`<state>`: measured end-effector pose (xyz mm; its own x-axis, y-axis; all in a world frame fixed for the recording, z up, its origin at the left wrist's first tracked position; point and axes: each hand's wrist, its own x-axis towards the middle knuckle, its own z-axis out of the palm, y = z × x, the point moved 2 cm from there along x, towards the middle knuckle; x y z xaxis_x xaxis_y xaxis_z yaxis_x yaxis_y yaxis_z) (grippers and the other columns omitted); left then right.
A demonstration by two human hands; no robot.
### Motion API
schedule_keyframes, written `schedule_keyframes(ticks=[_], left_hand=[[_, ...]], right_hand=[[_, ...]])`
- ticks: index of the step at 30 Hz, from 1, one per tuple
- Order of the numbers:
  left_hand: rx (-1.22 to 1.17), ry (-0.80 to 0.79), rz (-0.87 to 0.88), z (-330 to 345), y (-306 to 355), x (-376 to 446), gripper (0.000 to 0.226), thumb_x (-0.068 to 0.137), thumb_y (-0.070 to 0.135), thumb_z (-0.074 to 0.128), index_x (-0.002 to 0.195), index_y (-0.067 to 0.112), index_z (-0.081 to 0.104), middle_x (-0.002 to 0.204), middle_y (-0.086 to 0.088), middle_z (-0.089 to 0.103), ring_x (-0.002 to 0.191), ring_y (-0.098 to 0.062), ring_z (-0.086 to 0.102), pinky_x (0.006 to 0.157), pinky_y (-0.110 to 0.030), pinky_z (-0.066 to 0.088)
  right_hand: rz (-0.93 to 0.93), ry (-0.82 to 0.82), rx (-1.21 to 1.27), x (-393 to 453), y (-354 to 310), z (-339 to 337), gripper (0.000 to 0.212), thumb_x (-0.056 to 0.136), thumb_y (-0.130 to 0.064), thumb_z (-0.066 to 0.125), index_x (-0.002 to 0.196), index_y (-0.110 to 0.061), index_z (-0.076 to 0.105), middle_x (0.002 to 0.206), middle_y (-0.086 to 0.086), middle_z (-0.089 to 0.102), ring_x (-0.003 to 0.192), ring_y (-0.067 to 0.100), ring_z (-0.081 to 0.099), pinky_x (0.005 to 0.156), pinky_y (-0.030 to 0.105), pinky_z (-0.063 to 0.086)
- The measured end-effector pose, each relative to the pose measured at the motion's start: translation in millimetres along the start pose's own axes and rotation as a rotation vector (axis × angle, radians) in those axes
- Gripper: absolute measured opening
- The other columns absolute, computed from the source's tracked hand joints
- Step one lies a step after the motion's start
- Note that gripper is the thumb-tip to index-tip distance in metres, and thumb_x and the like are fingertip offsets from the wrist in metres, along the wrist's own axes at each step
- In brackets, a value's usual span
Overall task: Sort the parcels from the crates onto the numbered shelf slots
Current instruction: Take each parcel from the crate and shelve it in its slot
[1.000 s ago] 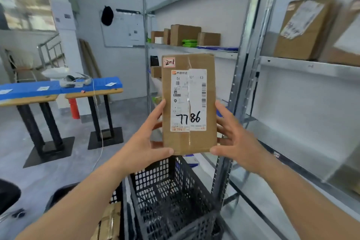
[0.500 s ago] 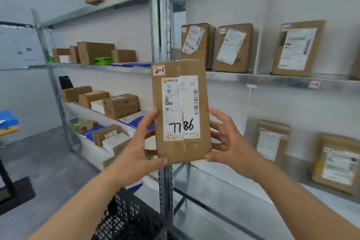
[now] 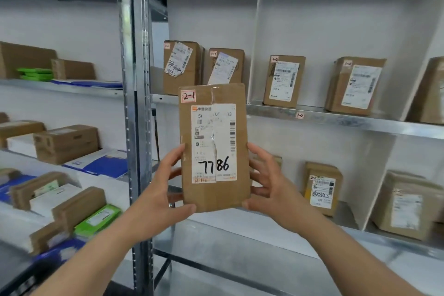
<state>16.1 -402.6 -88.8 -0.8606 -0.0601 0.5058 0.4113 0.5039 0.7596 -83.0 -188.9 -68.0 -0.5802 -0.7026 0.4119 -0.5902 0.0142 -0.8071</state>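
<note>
Your left hand (image 3: 158,196) and right hand (image 3: 271,190) clamp curled fingers on the tall brown cardboard parcel (image 3: 213,146) tagged 2-1, in the air before the grey metal shelf (image 3: 336,120), where several boxes stand sorted; this one is not yet placed.

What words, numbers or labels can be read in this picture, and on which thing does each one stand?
"2-1": red-edged sticker on the held parcel.
"7786": handwritten on that parcel's shipping label.
"1-2": tag on the shelf edge.
"1-2": sticker on an upper-shelf parcel.
"2-2": sticker on a lower-shelf parcel.
The label's fine print and the other parcels' labels are too blurred to read.
</note>
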Motion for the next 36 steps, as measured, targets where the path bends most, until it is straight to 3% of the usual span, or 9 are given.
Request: schedule_keyframes(ticks=[6, 13, 19, 24, 28, 30, 32, 36], left_hand=[[0.004, -0.019, -0.027, 22.1, -7.7, 14.1, 0.112, 0.076, 0.001, 0.075, 0.118, 0.081, 0.008, 0.126, 0.054, 0.021, 0.119, 0.026, 0.029, 0.084, -0.012, 0.049], [0.049, -0.027, -0.088, 47.1, -20.3, 32.7, 0.108, 0.078, 0.001, 0.073, 0.128, 0.067, 0.004, 0.117, 0.061, 0.020, 0.115, 0.031, 0.028, 0.080, -0.008, 0.048], [0.078, -0.020, -0.137, 47.9, -43.9, 43.9, 0.107, 0.079, 0.002, 0.073, 0.135, 0.063, 0.004, 0.133, 0.048, 0.020, 0.124, 0.022, 0.027, 0.090, -0.021, 0.051], [0.125, -0.021, -0.187, 10.8, -81.7, 50.0, 0.108, 0.080, 0.005, 0.073, 0.136, 0.063, 0.001, 0.124, 0.053, 0.018, 0.112, 0.031, 0.032, 0.098, -0.033, 0.050], [0.117, -0.009, -0.110, -39.2, -106.1, 65.6, 0.107, 0.081, 0.000, 0.070, 0.128, 0.066, 0.001, 0.128, 0.051, 0.013, 0.131, 0.010, 0.025, 0.092, -0.018, 0.050], [0.096, -0.036, -0.091, -66.7, -121.2, 73.4, 0.106, 0.081, -0.002, 0.069, 0.128, 0.065, 0.003, 0.128, 0.052, 0.016, 0.130, 0.013, 0.025, 0.091, -0.015, 0.049], [0.109, -0.063, -0.073, -90.9, -139.2, 81.3, 0.106, 0.080, -0.002, 0.070, 0.128, 0.066, 0.003, 0.125, 0.057, 0.018, 0.126, 0.021, 0.025, 0.098, -0.023, 0.048], [0.121, -0.077, -0.075, -119.4, -182.8, 102.4, 0.109, 0.080, 0.000, 0.070, 0.128, 0.069, 0.001, 0.132, 0.049, 0.017, 0.135, 0.007, 0.026, 0.105, -0.037, 0.044]], right_hand=[[0.025, -0.005, -0.033, -2.7, 18.3, -19.2, 0.103, 0.076, 0.008, 0.072, 0.129, -0.064, 0.021, 0.136, -0.037, 0.033, 0.129, -0.007, 0.039, 0.100, 0.024, 0.046], [0.028, -0.010, -0.015, 7.4, 53.7, -38.6, 0.106, 0.076, 0.007, 0.073, 0.122, -0.074, 0.021, 0.131, -0.037, 0.037, 0.132, -0.001, 0.039, 0.102, 0.033, 0.046], [0.016, -0.016, 0.014, 27.7, 85.9, -34.8, 0.108, 0.074, 0.009, 0.073, 0.119, -0.075, 0.023, 0.129, -0.038, 0.038, 0.126, -0.006, 0.043, 0.099, 0.027, 0.048], [0.029, -0.032, 0.013, 64.7, 96.6, 1.5, 0.108, 0.074, 0.008, 0.073, 0.120, -0.075, 0.022, 0.135, -0.032, 0.037, 0.130, -0.001, 0.042, 0.097, 0.025, 0.048], [0.025, 0.009, -0.055, 108.7, 90.5, 42.0, 0.104, 0.076, 0.003, 0.074, 0.127, -0.065, 0.015, 0.146, -0.018, 0.032, 0.129, -0.003, 0.040, 0.097, 0.016, 0.044], [0.033, 0.039, -0.074, 130.0, 89.5, 62.2, 0.104, 0.076, 0.004, 0.073, 0.128, -0.063, 0.014, 0.148, -0.015, 0.032, 0.130, -0.004, 0.039, 0.097, 0.014, 0.044], [0.033, 0.074, -0.089, 149.9, 91.5, 80.7, 0.103, 0.076, 0.003, 0.073, 0.126, -0.064, 0.012, 0.146, -0.017, 0.032, 0.129, -0.005, 0.039, 0.099, 0.016, 0.043], [0.016, 0.096, -0.122, 190.1, 110.5, 107.9, 0.099, 0.078, 0.003, 0.071, 0.130, -0.058, 0.013, 0.138, -0.028, 0.031, 0.118, -0.023, 0.035, 0.098, 0.010, 0.040]])
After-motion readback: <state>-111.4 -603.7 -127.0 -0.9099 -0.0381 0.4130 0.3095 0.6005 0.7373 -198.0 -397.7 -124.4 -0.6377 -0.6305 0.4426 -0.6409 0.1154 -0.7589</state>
